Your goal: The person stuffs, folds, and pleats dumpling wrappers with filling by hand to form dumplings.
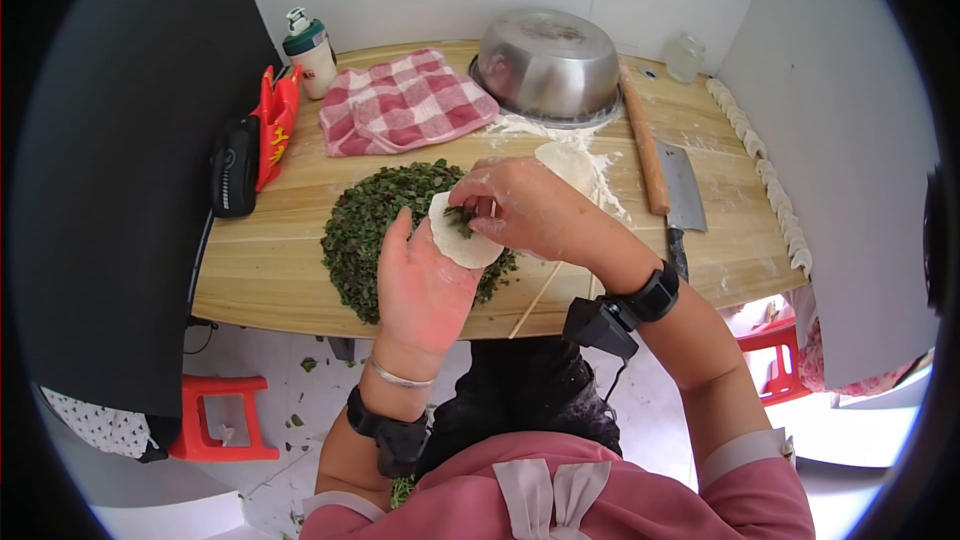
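Observation:
My left hand (425, 290) is palm up, with a round white dumpling wrapper (462, 248) lying across its fingers. Over the wrapper, my right hand (515, 202) has its fingers pinched together on a bit of chopped green leaves (461, 217). Those leaves touch the wrapper's middle. Beneath both hands spreads a large heap of chopped greens (365, 230) on the wooden table. Just beyond my right hand, another flat wrapper (567, 165) rests on scattered flour. A thin wooden stick (535, 302) pokes out below my right forearm, partly hidden.
An upturned metal basin (550, 65) stands at the back beside a checked cloth (405, 105). To the right lie a rolling pin (644, 140), a cleaver (682, 190) and a row of shaped dumplings (768, 180). A bottle (312, 58) and glass jar (685, 58) stand near the wall.

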A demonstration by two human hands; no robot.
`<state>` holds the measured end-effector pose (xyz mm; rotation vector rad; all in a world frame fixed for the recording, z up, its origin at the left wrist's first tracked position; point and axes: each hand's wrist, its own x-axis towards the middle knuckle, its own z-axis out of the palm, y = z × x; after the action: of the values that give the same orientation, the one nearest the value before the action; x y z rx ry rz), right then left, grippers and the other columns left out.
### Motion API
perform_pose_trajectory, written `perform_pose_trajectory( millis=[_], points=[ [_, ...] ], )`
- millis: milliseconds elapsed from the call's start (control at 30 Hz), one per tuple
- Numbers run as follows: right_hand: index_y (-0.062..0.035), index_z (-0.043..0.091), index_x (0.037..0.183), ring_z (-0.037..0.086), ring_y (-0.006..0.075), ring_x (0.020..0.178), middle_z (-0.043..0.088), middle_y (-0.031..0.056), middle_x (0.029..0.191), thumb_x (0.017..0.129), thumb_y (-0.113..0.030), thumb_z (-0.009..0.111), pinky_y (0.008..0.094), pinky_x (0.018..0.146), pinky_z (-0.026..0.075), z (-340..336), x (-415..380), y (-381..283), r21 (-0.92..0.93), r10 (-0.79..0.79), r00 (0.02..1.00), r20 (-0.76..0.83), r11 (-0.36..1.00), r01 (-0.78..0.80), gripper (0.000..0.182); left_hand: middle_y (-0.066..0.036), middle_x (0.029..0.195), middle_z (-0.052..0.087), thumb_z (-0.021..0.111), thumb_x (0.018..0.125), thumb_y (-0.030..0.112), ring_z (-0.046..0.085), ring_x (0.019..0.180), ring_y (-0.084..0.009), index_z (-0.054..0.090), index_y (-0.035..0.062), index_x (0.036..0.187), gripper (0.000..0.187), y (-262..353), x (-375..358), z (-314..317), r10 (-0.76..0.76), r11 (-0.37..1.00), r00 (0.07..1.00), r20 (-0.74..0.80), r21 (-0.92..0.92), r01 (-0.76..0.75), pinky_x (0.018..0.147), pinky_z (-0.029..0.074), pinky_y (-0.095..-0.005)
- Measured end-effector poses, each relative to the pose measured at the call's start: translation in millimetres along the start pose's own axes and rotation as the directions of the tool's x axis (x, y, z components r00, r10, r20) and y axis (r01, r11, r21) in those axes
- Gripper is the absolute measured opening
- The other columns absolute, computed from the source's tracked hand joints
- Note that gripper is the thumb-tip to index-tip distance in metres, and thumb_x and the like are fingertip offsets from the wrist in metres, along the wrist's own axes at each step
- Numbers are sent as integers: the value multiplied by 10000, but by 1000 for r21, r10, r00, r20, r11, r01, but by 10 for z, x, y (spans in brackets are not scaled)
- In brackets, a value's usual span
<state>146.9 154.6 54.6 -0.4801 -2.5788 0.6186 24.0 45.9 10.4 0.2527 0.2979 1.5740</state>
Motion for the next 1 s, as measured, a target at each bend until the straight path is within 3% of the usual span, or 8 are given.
perform_pose_trajectory(
  millis=[100,200,333,433,600,700,800,1000],
  points=[
    [-19,680,914,628,325,826,654,151,891,744,-37,621,385,752,506,-92,1,-94,126,135,991,10,983,-135,181,-117,1366,470,312,982,413,453,1258,-235,355,3,1394,582,6,-6,5,15,1000,1000,-23,18,-15,1064,345,-384],
    [-32,683,906,628,313,834,655,136,909,766,-42,607,384,753,504,-75,1,8,13,12,999,34,1000,-13,160,-113,1362,476,311,982,410,455,1256,-237,363,5,1386,574,14,-4,-12,25,998,999,-29,56,-23,1062,347,-388],
    [-27,671,874,628,320,827,654,146,901,777,-50,608,392,742,503,-152,-32,22,60,28,1000,1,998,-28,118,-139,1341,493,332,979,393,458,1253,-260,410,-12,1341,549,52,13,-22,77,996,996,-43,45,-75,1063,349,-397],
    [-14,656,906,624,283,763,639,115,828,775,-89,654,364,689,499,-165,-211,245,-168,188,981,-40,967,-192,151,-166,1315,511,347,977,376,465,1242,-287,442,-33,1306,533,121,-17,-40,136,990,985,-103,43,-133,1067,348,-408],
    [-20,594,1041,617,300,779,635,122,796,735,-165,711,395,720,485,10,-441,437,-267,416,869,266,898,-349,358,-143,1280,535,341,980,380,491,1209,-276,458,-25,1282,518,180,-36,-44,172,984,980,-99,68,-166,1050,361,-408],
    [-23,580,1050,616,305,790,627,131,774,724,-163,717,400,720,480,189,-481,454,-143,300,947,115,948,-283,381,-162,1308,515,340,982,376,479,1225,-288,444,-40,1297,532,169,-52,-64,161,986,981,-109,55,-156,1061,354,-412],
    [-15,594,993,612,323,786,619,147,760,714,-126,703,407,713,477,226,-440,453,-118,327,940,99,942,-315,319,-182,1331,498,339,984,371,466,1242,-300,430,-56,1311,546,164,-61,-80,142,989,986,-89,43,-139,1072,347,-416],
    [-2,620,839,609,359,741,619,172,731,710,-64,657,421,679,480,350,-401,571,-178,231,973,12,958,-225,148,-184,1328,500,335,986,377,467,1241,-297,427,-56,1313,550,162,-71,-52,157,987,983,-93,40,-154,1071,348,-413]
  ],
)
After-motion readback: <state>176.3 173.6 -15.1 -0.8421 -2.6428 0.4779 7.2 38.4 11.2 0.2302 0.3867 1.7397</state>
